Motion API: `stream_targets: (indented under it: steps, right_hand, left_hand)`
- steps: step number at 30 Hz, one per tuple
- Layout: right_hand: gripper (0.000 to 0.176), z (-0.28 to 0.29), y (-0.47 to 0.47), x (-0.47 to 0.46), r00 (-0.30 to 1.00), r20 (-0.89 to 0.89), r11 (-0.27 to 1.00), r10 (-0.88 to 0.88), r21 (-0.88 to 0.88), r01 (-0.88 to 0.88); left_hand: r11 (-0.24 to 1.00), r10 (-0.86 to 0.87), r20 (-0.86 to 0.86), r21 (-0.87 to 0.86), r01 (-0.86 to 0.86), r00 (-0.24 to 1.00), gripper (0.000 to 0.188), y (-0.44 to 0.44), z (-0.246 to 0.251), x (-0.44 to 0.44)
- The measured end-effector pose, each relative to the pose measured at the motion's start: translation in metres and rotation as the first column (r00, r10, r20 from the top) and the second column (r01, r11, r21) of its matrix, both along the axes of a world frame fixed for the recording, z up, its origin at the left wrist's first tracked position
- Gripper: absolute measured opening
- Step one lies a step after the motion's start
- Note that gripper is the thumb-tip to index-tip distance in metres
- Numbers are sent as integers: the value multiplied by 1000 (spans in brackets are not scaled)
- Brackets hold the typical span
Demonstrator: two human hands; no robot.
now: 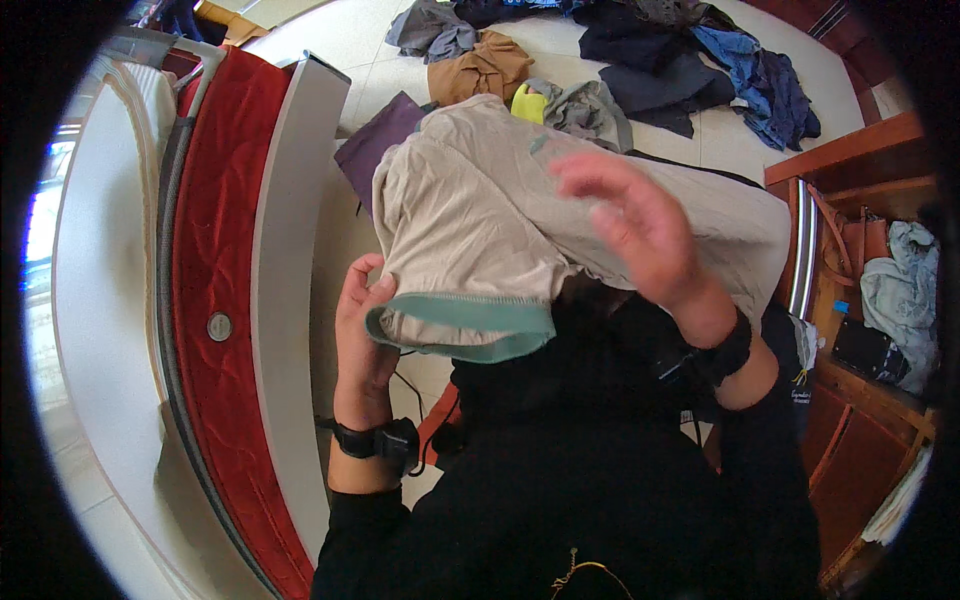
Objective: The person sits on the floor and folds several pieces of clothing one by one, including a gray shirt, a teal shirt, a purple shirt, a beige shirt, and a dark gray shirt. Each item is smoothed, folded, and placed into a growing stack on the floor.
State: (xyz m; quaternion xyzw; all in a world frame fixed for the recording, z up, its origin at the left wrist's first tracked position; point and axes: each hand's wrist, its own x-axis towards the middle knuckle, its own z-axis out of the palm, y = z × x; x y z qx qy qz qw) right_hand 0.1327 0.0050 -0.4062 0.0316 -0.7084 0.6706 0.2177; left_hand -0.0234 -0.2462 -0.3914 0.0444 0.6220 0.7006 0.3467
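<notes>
A beige knit garment lies spread across my lap, reaching far to the right. Its near opening has a green band that gapes toward me. At the left end of that band, my left hand pinches the cloth between thumb and fingers. My right hand, blurred, hovers over the middle of the garment with its fingers curved and apart, holding nothing. A small green patch shows on the cloth beyond the right fingers.
Clothes are heaped on the tiled floor ahead: a brown garment, a dark one, blue denim. A red quilted mattress and white panel border the left. An open wooden cabinet stands right.
</notes>
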Motion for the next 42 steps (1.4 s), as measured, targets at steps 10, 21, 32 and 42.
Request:
stream_targets:
  steps: [10, 21, 32, 42]
  right_hand:
    - [74, -47, -65, -2, 986, 56, 664, 157, 733, -147]
    - [39, -66, -74, -7, 972, -35, 463, 230, 883, -78]
    - [35, -64, -78, -14, 819, 160, 631, 551, 563, -534]
    - [73, -41, -76, -19, 950, -107, 484, -292, 840, 243]
  left_hand:
    - [974, -139, -172, -204, 102, 975, 28, -30, -7, 6]
    - [940, -260, -554, -333, 75, 791, 63, -13, -1, 21]
    - [863, -440, -464, -456, 218, 769, 27, -40, -6, 7]
    - [915, -345, -17, 216, 340, 938, 29, 2, 61, -11]
